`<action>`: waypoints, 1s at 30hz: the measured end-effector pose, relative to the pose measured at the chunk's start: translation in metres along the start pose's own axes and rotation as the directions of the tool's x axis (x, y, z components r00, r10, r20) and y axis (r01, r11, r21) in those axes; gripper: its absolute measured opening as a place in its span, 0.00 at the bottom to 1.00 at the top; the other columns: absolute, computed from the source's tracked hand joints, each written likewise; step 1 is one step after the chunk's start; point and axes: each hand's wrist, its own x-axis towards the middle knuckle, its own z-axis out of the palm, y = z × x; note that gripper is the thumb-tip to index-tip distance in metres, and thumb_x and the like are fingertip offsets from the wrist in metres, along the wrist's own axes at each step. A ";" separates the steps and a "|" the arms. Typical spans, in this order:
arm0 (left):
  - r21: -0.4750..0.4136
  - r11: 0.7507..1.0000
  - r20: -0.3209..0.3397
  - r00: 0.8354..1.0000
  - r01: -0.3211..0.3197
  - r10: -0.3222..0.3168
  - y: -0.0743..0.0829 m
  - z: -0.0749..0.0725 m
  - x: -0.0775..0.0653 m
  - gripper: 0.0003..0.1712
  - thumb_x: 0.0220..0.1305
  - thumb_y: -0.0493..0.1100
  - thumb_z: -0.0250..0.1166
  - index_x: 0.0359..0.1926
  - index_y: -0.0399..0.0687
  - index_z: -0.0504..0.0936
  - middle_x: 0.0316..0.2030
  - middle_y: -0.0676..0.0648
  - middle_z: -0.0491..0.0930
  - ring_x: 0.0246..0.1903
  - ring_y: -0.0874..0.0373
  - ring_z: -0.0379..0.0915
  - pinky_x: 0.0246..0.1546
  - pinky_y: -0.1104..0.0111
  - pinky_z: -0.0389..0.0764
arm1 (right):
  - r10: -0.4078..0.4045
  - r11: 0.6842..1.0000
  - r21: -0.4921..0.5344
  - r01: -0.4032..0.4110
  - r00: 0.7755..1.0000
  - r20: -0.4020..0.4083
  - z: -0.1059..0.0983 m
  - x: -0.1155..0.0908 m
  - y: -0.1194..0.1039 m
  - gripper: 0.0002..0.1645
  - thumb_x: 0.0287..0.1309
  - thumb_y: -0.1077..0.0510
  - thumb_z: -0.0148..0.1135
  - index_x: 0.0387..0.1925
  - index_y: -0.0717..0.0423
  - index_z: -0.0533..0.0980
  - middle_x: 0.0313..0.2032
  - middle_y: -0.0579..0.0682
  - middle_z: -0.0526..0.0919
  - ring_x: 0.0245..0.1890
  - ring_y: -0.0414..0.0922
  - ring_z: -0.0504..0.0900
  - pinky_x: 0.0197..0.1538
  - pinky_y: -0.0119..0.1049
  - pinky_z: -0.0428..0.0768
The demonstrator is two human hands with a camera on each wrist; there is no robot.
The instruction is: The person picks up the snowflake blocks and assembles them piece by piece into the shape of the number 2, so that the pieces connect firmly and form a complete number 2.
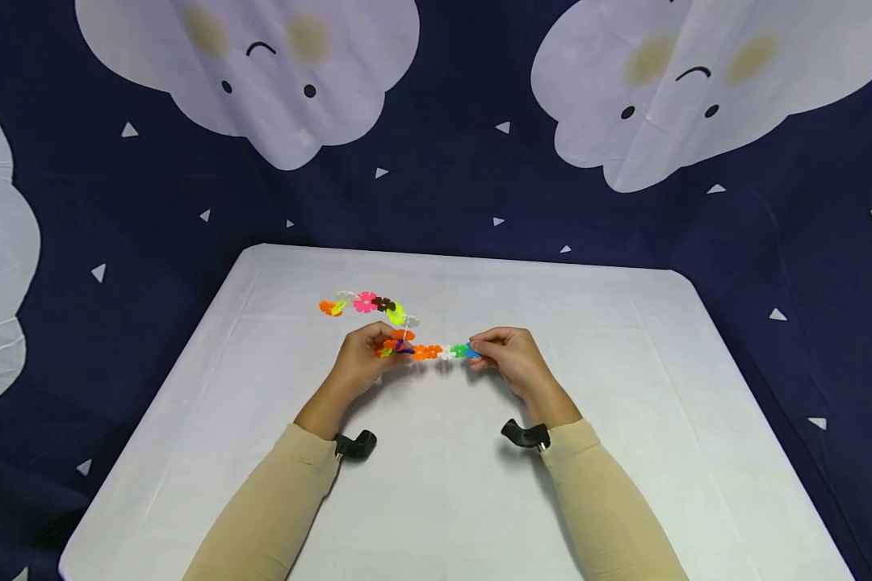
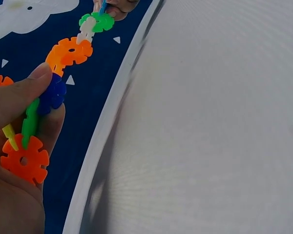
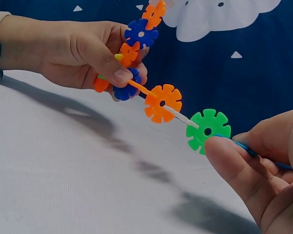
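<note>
A chain of colourful notched plastic discs, interlocking at their slots, runs between both hands. My left hand [image 1: 363, 355] pinches it at a dark blue disc [image 2: 52, 95], thumb on top, with a red-orange disc [image 2: 24, 161] close to the palm. From there the chain passes through an orange disc [image 3: 163, 103] and a white disc [image 3: 183, 117] to a green disc [image 3: 210, 126]. At that end my right hand [image 1: 512, 359] pinches a light blue disc [image 3: 246, 148] that meets the green one's edge. Beyond the left hand, the rest curves back past a pink disc [image 1: 366, 302].
Under the hands lies a white table [image 1: 436, 484], with the chain's shadow [image 3: 154, 170] on it. Behind its far edge hangs a dark blue cloth [image 1: 450, 202] printed with clouds and small triangles. Each wrist carries a black camera mount [image 1: 356, 445].
</note>
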 end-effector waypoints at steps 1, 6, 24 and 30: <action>0.007 1.000 0.000 1.000 -0.001 0.001 0.000 0.000 0.000 0.16 0.52 0.27 0.82 0.37 0.40 0.84 0.37 0.46 0.89 0.39 0.53 0.84 0.38 0.70 0.82 | -0.001 1.000 -0.001 0.001 1.000 0.000 0.000 0.000 0.000 0.12 0.66 0.77 0.64 0.49 0.84 0.78 0.41 0.65 0.86 0.24 0.47 0.88 0.34 0.39 0.88; 0.025 1.000 -0.006 1.000 -0.005 0.006 -0.002 0.000 0.000 0.16 0.51 0.27 0.83 0.36 0.41 0.84 0.36 0.47 0.89 0.37 0.53 0.83 0.36 0.70 0.81 | -0.012 1.000 -0.003 0.012 1.000 0.003 0.001 0.000 0.001 0.11 0.67 0.77 0.63 0.48 0.84 0.79 0.41 0.65 0.86 0.24 0.47 0.88 0.34 0.38 0.88; -0.043 0.996 0.008 0.997 0.075 -0.075 0.000 -0.004 0.001 0.18 0.51 0.27 0.83 0.38 0.37 0.81 0.38 0.44 0.89 0.39 0.52 0.87 0.37 0.69 0.85 | -0.073 0.995 -0.058 0.078 0.993 0.088 -0.003 0.001 0.002 0.17 0.70 0.71 0.64 0.54 0.83 0.76 0.40 0.64 0.86 0.29 0.50 0.89 0.35 0.41 0.88; -0.076 0.995 0.009 0.998 0.064 -0.064 -0.002 -0.003 0.003 0.19 0.51 0.26 0.82 0.39 0.36 0.80 0.39 0.41 0.89 0.39 0.52 0.88 0.39 0.68 0.86 | -0.146 0.971 -0.174 0.166 0.982 0.123 -0.003 -0.001 0.006 0.20 0.71 0.65 0.68 0.57 0.76 0.78 0.42 0.65 0.86 0.36 0.61 0.89 0.43 0.48 0.88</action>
